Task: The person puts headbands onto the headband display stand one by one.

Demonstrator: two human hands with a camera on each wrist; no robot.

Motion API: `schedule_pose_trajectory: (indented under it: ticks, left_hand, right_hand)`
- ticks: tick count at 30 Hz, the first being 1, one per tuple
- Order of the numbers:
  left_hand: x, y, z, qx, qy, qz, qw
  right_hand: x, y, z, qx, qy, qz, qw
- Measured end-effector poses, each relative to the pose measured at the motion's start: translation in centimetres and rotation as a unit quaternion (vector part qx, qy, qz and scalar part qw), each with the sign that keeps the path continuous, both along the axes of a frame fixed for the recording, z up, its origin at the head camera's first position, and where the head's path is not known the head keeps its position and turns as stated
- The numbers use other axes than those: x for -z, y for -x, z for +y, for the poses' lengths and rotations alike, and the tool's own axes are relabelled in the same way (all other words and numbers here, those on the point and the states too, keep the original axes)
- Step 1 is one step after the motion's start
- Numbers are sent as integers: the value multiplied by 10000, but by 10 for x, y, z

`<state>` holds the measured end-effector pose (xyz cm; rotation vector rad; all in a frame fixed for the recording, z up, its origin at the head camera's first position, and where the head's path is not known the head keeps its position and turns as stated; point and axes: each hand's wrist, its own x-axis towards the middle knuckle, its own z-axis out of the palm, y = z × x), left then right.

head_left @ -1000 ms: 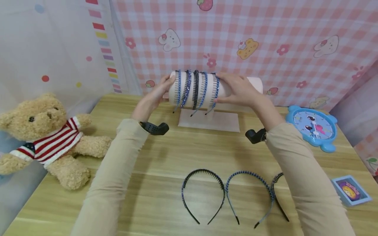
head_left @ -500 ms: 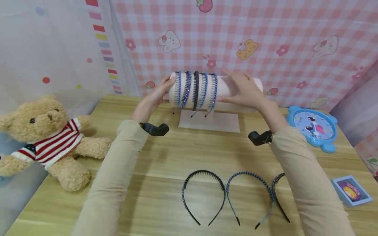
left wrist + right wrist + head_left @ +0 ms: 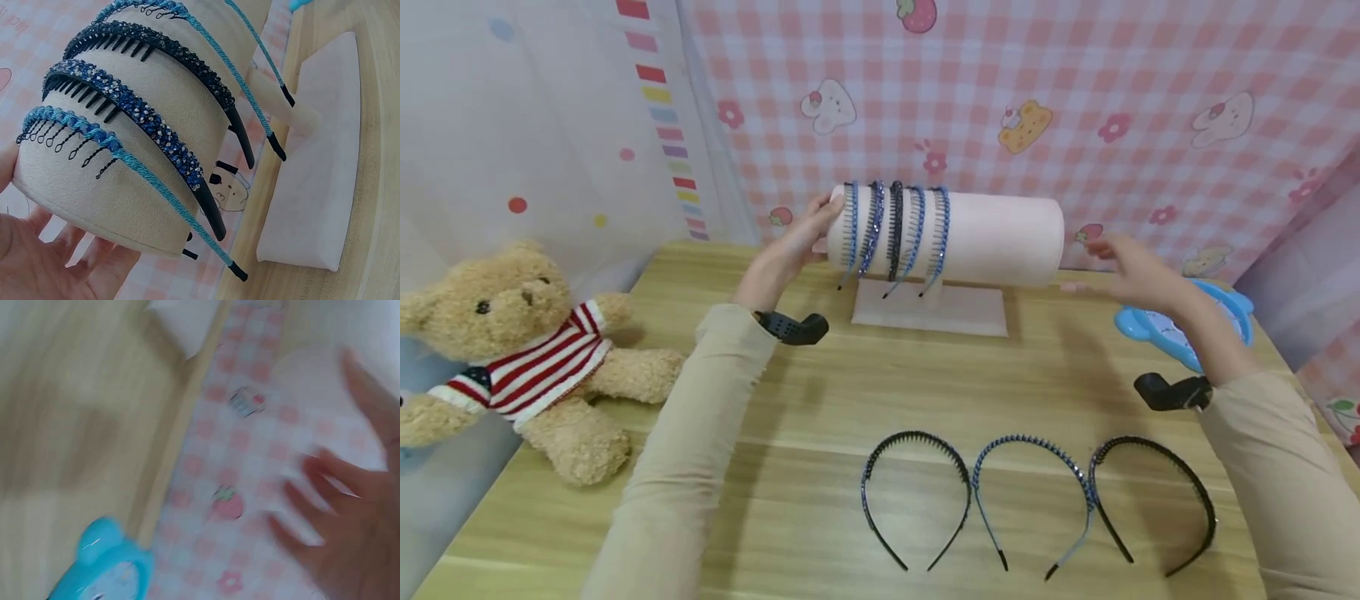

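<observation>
A pale cylindrical headband stand stands at the back of the table, with several blue and black toothed headbands on its left half. The rightmost of these is a blue beaded headband. My left hand holds the cylinder's left end; in the left wrist view, its fingers lie at the rim beside a blue cord-wrapped headband. Off the stand's right end, my right hand is in the air with fingers spread, holding nothing. It is blurred in the right wrist view.
Three headbands lie in a row on the table front: a black one, a blue one and a dark one. A teddy bear sits at left. Behind my right arm lies a blue clock.
My right hand has let go of the rightmost headband on the stand and moved right, away from the cylinder. The left hand stays at the left end.
</observation>
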<state>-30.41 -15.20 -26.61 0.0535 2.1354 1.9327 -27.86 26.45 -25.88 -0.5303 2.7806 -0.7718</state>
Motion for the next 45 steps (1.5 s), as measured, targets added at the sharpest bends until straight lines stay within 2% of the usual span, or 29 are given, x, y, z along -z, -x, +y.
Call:
schedule_pose_trajectory:
  ticks: [2,4,6,10,12,15,18,21,24,29,37,41,45]
  left_hand:
    - [2,-1,1,-13,18,-15,10000]
    - [3,-1,1,-1,17,-21,10000]
    - [3,0,1,19,0,-23,10000]
    - [2,0,0,53,-63,-64,9999]
    - [1,0,0,49,-54,-84,9999]
    - [0,0,0,30,10,-86,10000]
    - [-1,1,0,8,58,-107,9999]
    - [-1,2,-1,-13,15,-142,9999]
    - [-1,2,0,-21,8,-158,9999]
    - [-1,2,0,-34,65,-192,9998]
    - [0,1,-1,-42,14,-213,9998]
    - [0,1,-1,-22,4,-209,9998]
    - [0,0,-1,22,-4,-150,9999]
  right_hand:
    - [12,-6,16,-276,-658,-627,9955]
    - [25,-13,30,-544,-1097,-1452,9818]
    - [37,-21,42,-765,-1266,-2139,9656]
    - [56,-36,58,-652,-1310,-3226,9352]
    - [63,-44,63,-498,-1405,-3623,9201]
    - [68,-53,67,-459,-1751,-3894,9031]
    - [70,-57,64,-497,-2138,-3842,8968]
    - [69,-57,61,-551,-2400,-3653,8978]
    - [67,-53,62,-532,-2375,-3586,9012]
    - [55,-43,65,-328,-1965,-3382,9198]
    - [32,-22,62,-446,-1328,-2396,9607]
    - [25,-14,55,-322,-1183,-2044,9712]
    - [18,-8,45,66,-903,-1884,9779]
